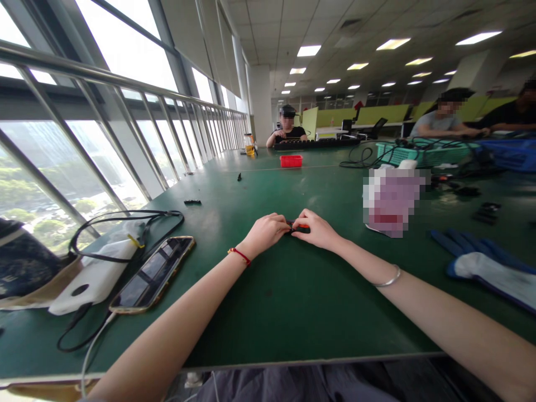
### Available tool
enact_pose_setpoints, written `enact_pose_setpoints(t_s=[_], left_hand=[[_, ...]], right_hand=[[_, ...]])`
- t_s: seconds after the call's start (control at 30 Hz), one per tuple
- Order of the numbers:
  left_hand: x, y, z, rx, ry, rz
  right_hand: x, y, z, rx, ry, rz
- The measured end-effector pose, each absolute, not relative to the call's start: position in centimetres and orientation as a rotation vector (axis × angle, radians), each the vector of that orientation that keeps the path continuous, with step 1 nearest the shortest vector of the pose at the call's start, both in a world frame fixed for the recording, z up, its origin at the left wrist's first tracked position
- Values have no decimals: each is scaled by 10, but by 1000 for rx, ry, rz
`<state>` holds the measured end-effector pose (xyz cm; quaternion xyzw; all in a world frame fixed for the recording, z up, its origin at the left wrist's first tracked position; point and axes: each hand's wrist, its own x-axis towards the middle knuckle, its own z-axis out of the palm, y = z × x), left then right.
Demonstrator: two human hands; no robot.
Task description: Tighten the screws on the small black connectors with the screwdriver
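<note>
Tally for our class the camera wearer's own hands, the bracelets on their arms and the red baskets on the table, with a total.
Hands: 2 (left hand, right hand)
Bracelets: 2 (red bracelet, silver bracelet)
Red baskets: 1 (small red basket)
Total: 5

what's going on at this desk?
The person's left hand and right hand meet over the green table, fingers pinching a small black-and-orange part; it's too covered to identify. A phone lies to the left, a blue-and-white glove to the right, and a red basket farther ahead.
</note>
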<state>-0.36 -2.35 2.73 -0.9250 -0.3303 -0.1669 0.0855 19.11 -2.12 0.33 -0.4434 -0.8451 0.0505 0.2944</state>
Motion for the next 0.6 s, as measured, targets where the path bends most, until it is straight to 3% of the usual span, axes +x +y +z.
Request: enact_pose_setpoints(t_s=[0.6], left_hand=[[-14,-7,24,-3306,-1467,-1087]], right_hand=[[190,-26,7,-1009,-2199,137]])
